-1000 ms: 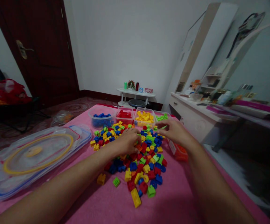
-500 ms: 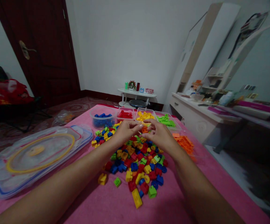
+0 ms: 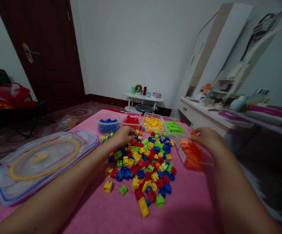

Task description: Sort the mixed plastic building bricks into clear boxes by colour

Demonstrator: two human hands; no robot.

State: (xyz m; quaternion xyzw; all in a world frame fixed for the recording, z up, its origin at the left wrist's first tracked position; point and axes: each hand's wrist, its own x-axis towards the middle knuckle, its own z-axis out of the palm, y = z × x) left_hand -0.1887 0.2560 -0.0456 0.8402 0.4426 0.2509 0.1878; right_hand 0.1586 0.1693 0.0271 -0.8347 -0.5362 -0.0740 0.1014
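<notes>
A heap of small plastic bricks (image 3: pixel 144 165) in red, blue, yellow, green and orange lies on the pink cloth (image 3: pixel 187 208). My left hand (image 3: pixel 123 135) rests at the heap's far left edge, fingers curled down among the bricks; what they hold is hidden. My right hand (image 3: pixel 208 138) hovers over a clear tub of orange bricks (image 3: pixel 191 154) at the right, fingers pinched on a small orange brick (image 3: pixel 193 133). Behind the heap stand tubs of blue bricks (image 3: pixel 107 122), red bricks (image 3: pixel 131 120), yellow bricks (image 3: pixel 152 123) and green bricks (image 3: pixel 174 126).
Clear lids (image 3: pixel 40 159) with coloured rims lie stacked on the left of the cloth. A white dresser (image 3: pixel 204 118) with clutter stands at the right, a small white table (image 3: pixel 143 97) by the far wall, and a dark door (image 3: pixel 48 52) at the left.
My hands, which met over the heap with an orange brick between them, have parted. The right went to the orange tub; the left dropped to the heap's far left edge.
</notes>
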